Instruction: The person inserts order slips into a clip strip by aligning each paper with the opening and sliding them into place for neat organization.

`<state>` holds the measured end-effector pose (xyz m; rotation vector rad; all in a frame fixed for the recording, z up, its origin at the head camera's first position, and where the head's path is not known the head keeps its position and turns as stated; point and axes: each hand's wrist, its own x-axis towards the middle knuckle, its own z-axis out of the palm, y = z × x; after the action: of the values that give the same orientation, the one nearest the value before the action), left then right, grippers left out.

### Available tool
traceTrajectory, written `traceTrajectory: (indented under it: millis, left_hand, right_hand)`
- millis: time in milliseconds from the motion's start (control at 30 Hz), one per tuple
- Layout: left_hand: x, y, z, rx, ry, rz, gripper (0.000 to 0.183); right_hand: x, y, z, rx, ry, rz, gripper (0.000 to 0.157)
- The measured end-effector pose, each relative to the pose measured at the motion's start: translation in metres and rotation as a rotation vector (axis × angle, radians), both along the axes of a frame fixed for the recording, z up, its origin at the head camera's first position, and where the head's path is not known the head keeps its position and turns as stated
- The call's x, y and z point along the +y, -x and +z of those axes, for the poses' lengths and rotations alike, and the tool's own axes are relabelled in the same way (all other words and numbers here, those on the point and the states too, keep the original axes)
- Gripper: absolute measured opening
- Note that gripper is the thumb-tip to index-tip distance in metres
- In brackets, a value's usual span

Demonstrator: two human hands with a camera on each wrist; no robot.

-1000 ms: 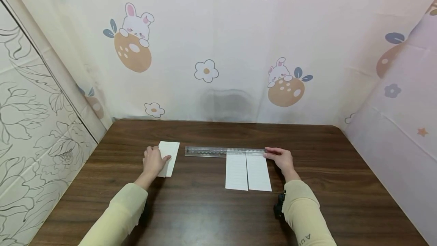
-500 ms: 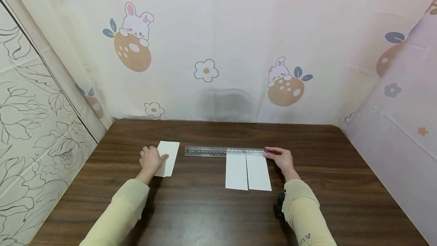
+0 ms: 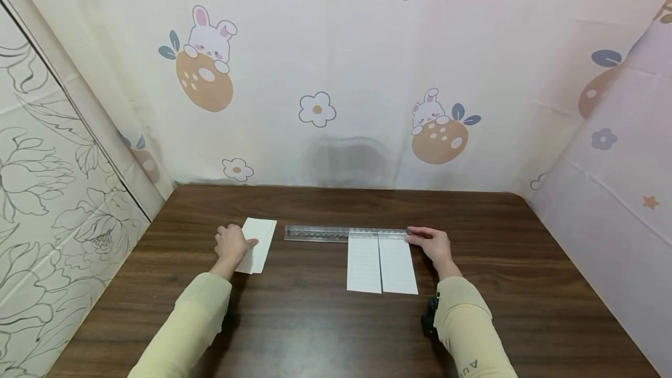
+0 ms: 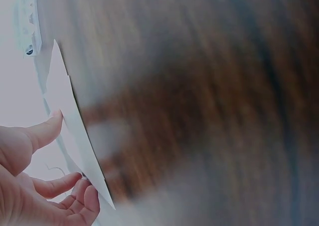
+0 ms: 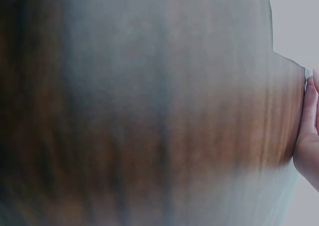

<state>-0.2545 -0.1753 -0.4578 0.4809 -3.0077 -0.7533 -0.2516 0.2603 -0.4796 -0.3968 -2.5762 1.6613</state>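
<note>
At the left of the table, my left hand (image 3: 230,245) holds the left side of several overlapping white paper slips (image 3: 262,244). In the left wrist view its thumb (image 4: 47,130) touches the slips' face and its other fingers are curled at their edge. My right hand (image 3: 431,244) pinches the right end of a clear ruler (image 3: 315,233), which lies across the table. The ruler's right part covers the top ends of two lined paper slips (image 3: 364,264) lying side by side. Only the edge of my right hand (image 5: 308,136) shows in the right wrist view.
The dark wood table (image 3: 315,325) reaches back to a printed curtain (image 3: 325,74). A second curtain with flower outlines (image 3: 52,191) hangs at the left. A black device (image 3: 429,315) sits at my right wrist.
My left hand has slid slightly left, and the lower slip under it has shifted a little left with it. My right hand, the ruler and the two lined slips stay put.
</note>
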Motion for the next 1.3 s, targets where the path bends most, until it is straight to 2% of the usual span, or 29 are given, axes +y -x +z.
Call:
traceTrajectory:
  millis: [267,500,667,933,1300]
  left_hand:
    - [-0.002,0.001,0.002,-0.027,-0.014,0.008,0.066]
    - [-0.004,0.001,0.004,-0.015,-0.027,-0.005,0.048]
    - [-0.005,0.001,0.003,-0.022,-0.041,-0.011,0.047]
    - [-0.008,0.000,0.004,0.061,-0.081,-0.012,0.038]
    - [-0.012,-0.004,0.010,0.135,-0.104,-0.056,0.043]
  right_hand:
    - [0.001,0.000,-0.002,0.002,-0.009,0.000,0.037]
    - [0.000,-0.001,-0.002,0.012,-0.003,0.006,0.036]
    - [0.000,-0.001,-0.001,0.009,0.005,0.008,0.037]
    - [0.000,-0.002,0.001,0.001,0.007,0.011,0.037]
    - [-0.001,-0.002,0.002,-0.004,0.010,0.016,0.038]
